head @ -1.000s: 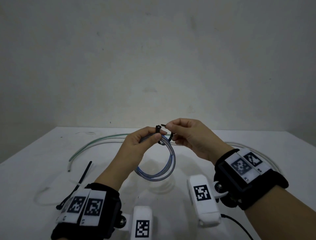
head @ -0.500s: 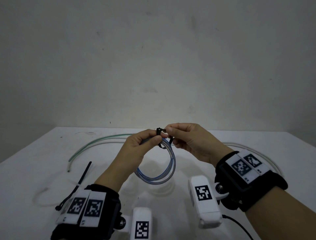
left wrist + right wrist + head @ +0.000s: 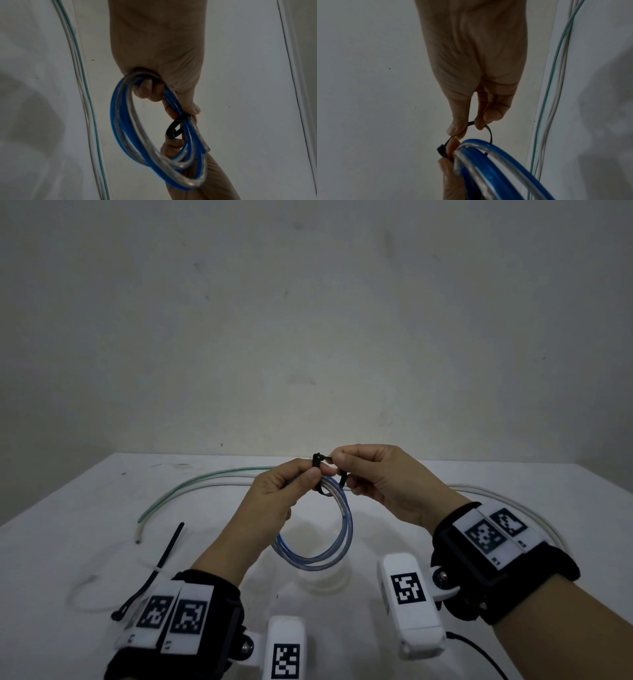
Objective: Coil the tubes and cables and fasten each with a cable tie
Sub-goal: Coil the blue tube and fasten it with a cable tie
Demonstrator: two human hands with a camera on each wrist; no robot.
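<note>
A coil of clear and blue tube point(image 3: 329, 546) point(image 3: 135, 136) point(image 3: 489, 169) hangs above the white table point(image 3: 68, 559). My left hand point(image 3: 291, 484) point(image 3: 164, 97) grips the coil at its top, fingers curled round the strands. A black cable tie point(image 3: 322, 474) point(image 3: 175, 128) point(image 3: 481, 134) loops loosely around the strands beside my left thumb. My right hand point(image 3: 346, 463) point(image 3: 471, 127) pinches the tie's tail between thumb and fingertips, right next to the tie's head point(image 3: 441, 150).
A green-striped tube point(image 3: 191, 486) and a white tube point(image 3: 507, 501) lie uncoiled along the back of the table. A spare black cable tie point(image 3: 154, 570) lies at the left beside a thin clear tube point(image 3: 82, 594). A black cord point(image 3: 479, 655) runs off at bottom right.
My right hand has shifted left, bringing the tie's tail to the head. The coil and left hand have barely moved.
</note>
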